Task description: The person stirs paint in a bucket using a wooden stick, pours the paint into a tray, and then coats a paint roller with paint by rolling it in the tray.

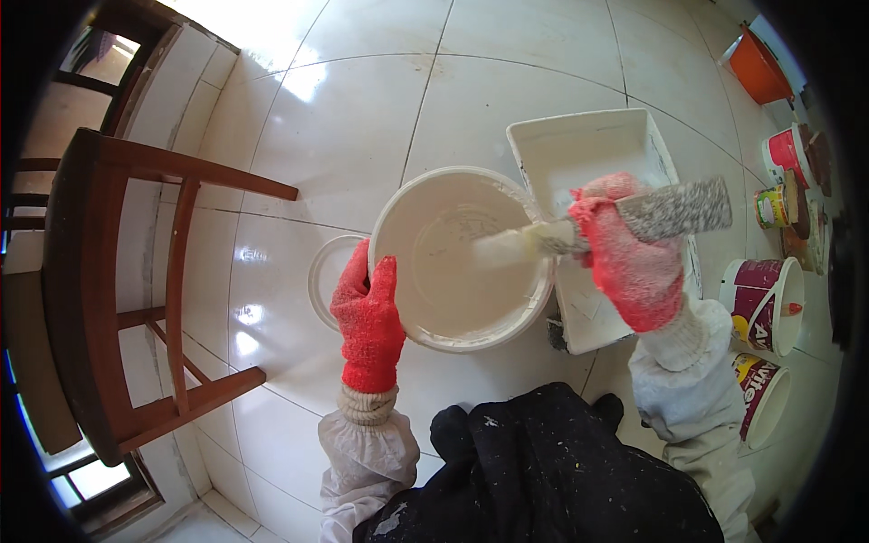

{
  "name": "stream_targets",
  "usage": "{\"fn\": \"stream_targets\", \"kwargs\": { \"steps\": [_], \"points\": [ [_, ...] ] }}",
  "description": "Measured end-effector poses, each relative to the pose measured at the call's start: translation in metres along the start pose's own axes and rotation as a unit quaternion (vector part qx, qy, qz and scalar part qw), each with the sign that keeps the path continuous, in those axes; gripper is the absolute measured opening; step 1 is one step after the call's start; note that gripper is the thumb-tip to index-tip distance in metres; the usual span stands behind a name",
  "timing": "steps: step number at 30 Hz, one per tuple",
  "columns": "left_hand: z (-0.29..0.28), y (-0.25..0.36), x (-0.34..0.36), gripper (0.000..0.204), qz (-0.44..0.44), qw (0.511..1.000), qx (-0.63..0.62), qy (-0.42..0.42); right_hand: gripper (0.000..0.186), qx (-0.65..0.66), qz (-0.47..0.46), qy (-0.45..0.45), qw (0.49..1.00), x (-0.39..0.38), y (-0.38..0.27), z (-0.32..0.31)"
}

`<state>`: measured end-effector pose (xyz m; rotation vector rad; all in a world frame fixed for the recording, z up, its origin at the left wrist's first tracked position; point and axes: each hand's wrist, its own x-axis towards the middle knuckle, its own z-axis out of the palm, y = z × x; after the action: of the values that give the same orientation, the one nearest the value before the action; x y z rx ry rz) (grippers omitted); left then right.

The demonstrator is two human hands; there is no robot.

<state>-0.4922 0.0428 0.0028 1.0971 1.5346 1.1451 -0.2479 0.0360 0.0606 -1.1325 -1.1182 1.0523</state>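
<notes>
My left hand, in a red work glove, grips the left rim of a round white bucket. Pale paint or a similar liquid coats the inside of the bucket. My right hand, also gloved and smeared with white, is closed around a paint-crusted, stick-like tool. Its broad, speckled grey end points right, and its whitish end, blurred by motion, is over the bucket's opening. I cannot tell its exact kind. Beneath and beyond my right hand lies a white rectangular tray with white paint inside.
A round white lid lies partly under the bucket's left side. At the left stands a brown wooden chair. Along the right edge are an orange basin, a red-and-white tub, a small can and two maroon-and-white buckets.
</notes>
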Motion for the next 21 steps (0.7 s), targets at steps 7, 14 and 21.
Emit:
{"fn": "stream_targets", "kwargs": {
  "steps": [7,14,21],
  "points": [
    [-0.001,-0.004,0.001,0.030,0.020,1.000,-0.003,0.009,0.007,-0.051,-0.028,-0.023,0.998,0.003,-0.002,-0.003],
    [-0.002,-0.003,-0.006,0.033,0.024,0.999,-0.042,0.010,0.005,-0.061,0.040,-0.070,0.995,-0.014,-0.015,-0.010],
    [-0.004,0.025,-0.017,0.033,0.205,0.976,0.056,0.035,0.002,-0.080,-0.060,-0.008,0.995,-0.033,-0.033,-0.030]
  ]
}}
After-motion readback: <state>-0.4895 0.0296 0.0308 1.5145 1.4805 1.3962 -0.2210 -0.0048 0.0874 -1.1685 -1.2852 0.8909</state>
